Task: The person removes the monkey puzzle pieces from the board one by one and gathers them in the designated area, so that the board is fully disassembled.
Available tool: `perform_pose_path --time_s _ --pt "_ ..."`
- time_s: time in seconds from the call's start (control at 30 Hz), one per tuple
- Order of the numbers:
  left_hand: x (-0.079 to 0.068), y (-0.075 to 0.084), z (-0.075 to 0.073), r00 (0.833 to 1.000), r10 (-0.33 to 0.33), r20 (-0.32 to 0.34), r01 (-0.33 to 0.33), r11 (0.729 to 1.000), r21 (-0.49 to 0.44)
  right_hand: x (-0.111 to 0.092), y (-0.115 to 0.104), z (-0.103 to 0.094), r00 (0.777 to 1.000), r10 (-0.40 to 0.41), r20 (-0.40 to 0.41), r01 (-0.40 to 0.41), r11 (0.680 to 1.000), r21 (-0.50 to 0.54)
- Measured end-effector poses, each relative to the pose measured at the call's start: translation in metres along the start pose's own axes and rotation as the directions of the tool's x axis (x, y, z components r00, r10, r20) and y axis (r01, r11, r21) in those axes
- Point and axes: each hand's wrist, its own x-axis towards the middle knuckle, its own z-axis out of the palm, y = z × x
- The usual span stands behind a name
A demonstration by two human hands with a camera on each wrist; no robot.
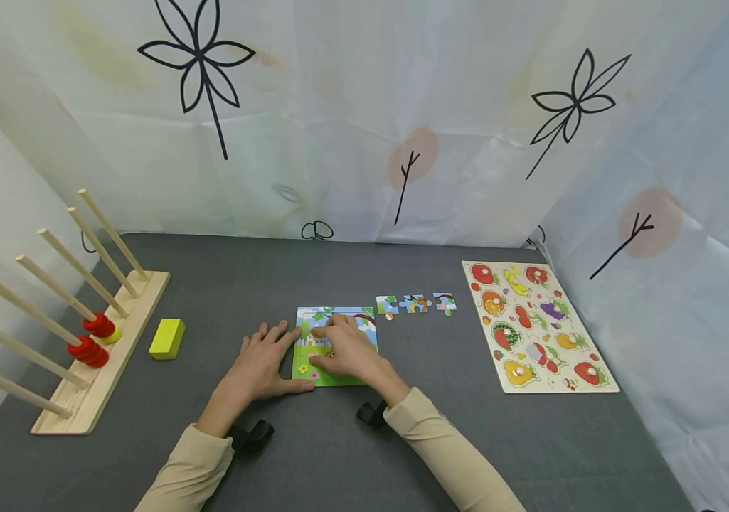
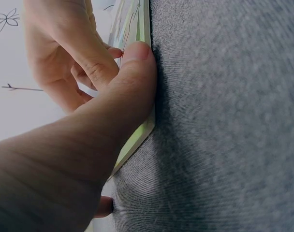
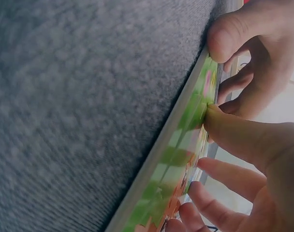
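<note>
Puzzle point(image 1: 332, 381), pt. hidden (R hand point(image 1: 353, 351) atop)

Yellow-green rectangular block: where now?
In the head view, the yellow-green rectangular block lies at the left on the grey tabletop, between the pale wooden peg rack and the person's left hand.

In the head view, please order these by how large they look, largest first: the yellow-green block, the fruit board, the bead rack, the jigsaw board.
1. Bead rack, by overall outline, pegs included
2. Fruit board
3. Jigsaw board, partly covered
4. Yellow-green block
</note>
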Motion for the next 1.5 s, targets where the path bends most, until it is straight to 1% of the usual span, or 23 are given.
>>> perform_pose_path --time_s 0.8,1.23,1.5 --pt "0.0001 0.0001 0.0001 1.0 -0.006 0.002 0.006 1.0 -0.003 0.0035 0.0005 0.0027 0.997 -0.07 -0.008 0.071 0.997 0.024" --pt "0.0011 0.0003 0.0013 1.0 -0.004 0.005 0.004 1.0 -0.001 0.0005 0.0009 0.0038 0.997 -0.07 -0.034 0.073 0.994 0.076" --pt "0.0006 0.0004 0.0009 1.0 -0.003 0.003 0.003 1.0 -0.003 0.0007 -0.0019 0.0038 0.997 -0.056 -0.046 0.058 0.997 0.056"
